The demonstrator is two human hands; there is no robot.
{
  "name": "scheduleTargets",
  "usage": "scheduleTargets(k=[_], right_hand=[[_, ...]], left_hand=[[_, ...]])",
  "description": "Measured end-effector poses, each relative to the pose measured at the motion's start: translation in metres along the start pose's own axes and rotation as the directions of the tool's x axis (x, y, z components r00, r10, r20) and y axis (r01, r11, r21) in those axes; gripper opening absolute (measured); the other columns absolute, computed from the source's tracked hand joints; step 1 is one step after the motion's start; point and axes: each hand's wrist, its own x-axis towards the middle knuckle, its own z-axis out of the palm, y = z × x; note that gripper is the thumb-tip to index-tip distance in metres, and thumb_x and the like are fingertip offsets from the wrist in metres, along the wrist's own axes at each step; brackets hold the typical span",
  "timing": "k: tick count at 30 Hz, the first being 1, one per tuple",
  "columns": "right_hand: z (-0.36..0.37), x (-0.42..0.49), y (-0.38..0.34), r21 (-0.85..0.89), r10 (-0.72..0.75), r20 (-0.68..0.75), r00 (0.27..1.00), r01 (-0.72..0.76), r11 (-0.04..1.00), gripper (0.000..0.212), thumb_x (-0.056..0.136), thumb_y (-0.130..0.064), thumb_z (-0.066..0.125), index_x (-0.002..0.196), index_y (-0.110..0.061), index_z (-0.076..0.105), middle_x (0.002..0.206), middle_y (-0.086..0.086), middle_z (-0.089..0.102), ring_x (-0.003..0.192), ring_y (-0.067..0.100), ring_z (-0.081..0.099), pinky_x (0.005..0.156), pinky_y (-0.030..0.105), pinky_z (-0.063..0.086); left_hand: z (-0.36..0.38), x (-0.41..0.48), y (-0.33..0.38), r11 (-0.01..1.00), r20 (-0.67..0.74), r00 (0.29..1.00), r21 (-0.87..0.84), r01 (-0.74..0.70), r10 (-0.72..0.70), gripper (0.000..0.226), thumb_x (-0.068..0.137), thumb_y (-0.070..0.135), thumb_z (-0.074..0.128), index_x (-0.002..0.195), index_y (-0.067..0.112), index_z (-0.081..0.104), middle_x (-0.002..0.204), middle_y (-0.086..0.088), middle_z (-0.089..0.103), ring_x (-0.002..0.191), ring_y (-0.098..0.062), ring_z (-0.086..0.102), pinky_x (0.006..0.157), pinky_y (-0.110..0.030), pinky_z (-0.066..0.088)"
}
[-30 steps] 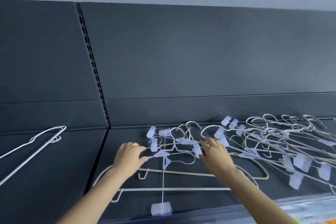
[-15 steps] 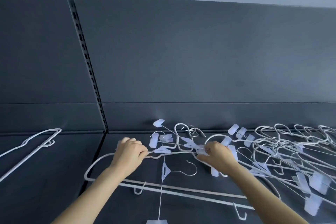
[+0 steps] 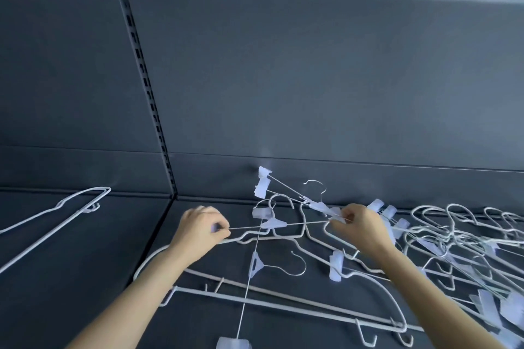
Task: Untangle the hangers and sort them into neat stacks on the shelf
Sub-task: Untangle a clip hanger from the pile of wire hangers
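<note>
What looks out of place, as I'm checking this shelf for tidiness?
The hanger pile on the right is tangled, hooks and clips interlocked. The clip hanger between left hand and right hand crosses a second hanger.

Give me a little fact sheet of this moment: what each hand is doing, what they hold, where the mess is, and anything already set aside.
left hand: pinches the left end of a thin clip hanger
right hand: pinches its right end
clip hanger: stretched between the hands, crossed by other wires
tangled pile: right of the hands, wire hangers with pale clips
set aside: white hanger lying apart, far left
shelf: dark, carries everything
</note>
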Motion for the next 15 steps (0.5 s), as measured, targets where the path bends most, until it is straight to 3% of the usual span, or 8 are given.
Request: scheduleTargets(k=[1,3,6,8,11,15], right_hand=[[-0.002,0.000,0.003,-0.019,0.016,-0.006,1.000,-0.016,1.000,0.027,0.076,-0.025,0.061,0.077,0.001,0.055,0.063,0.012,0.045,0.064,0.036,0.044,0.042,0.023,0.022],[-0.006,0.000,0.008,-0.008,0.031,-0.004,1.000,-0.031,0.999,0.026,0.078,-0.026,0.059,0.079,0.000,0.057,0.062,0.006,0.046,0.065,0.035,0.048,0.044,0.022,0.024],[-0.012,0.000,0.019,0.052,0.069,0.004,0.998,-0.069,0.996,0.024,0.075,-0.020,0.058,0.059,-0.009,0.045,0.055,0.005,0.043,0.052,0.022,0.036,0.047,0.027,0.027],[-0.015,0.002,0.031,0.086,0.104,0.020,0.994,-0.105,0.991,0.026,0.069,-0.025,0.058,0.052,-0.013,0.043,0.051,0.004,0.044,0.053,0.024,0.042,0.053,0.030,0.035],[-0.019,0.000,0.042,0.047,0.146,0.029,0.989,-0.147,0.988,0.019,0.057,-0.037,0.051,0.049,-0.019,0.048,0.053,0.001,0.050,0.058,0.027,0.047,0.055,0.028,0.036],[-0.026,-0.005,0.052,0.145,0.181,0.043,0.982,-0.186,0.972,0.034,0.066,-0.020,0.060,0.043,-0.011,0.036,0.033,-0.003,0.037,0.045,0.019,0.030,0.050,0.029,0.025]], left_hand=[[-0.002,0.000,0.004,0.997,-0.022,0.999,-0.068,0.022,-0.023,0.001,0.077,0.023,0.069,0.078,0.023,0.069,0.083,0.020,0.057,0.088,-0.013,0.052,0.091,-0.032,0.039],[-0.001,0.001,0.013,0.988,-0.062,0.996,-0.143,0.056,-0.066,0.029,0.077,0.022,0.071,0.105,0.020,0.067,0.102,0.009,0.060,0.102,-0.015,0.053,0.097,-0.035,0.040],[0.003,-0.001,0.019,0.940,-0.024,0.982,-0.295,0.170,-0.186,0.070,0.076,0.032,0.072,0.136,0.028,0.036,0.118,0.014,0.042,0.116,-0.008,0.040,0.103,-0.033,0.033],[0.010,-0.004,0.012,0.905,0.033,0.965,-0.339,0.257,-0.261,0.065,0.080,0.038,0.066,0.136,0.024,0.036,0.119,0.010,0.049,0.116,-0.010,0.045,0.100,-0.033,0.036],[0.016,-0.009,0.001,0.945,0.139,0.952,-0.146,0.293,-0.274,0.040,0.086,0.034,0.058,0.122,0.017,0.055,0.114,0.000,0.063,0.109,-0.016,0.057,0.094,-0.031,0.044],[0.024,-0.011,0.007,0.978,0.176,0.963,-0.004,0.209,-0.205,0.016,0.086,0.020,0.058,0.099,0.018,0.068,0.099,0.002,0.065,0.095,-0.016,0.061,0.084,-0.031,0.048]])
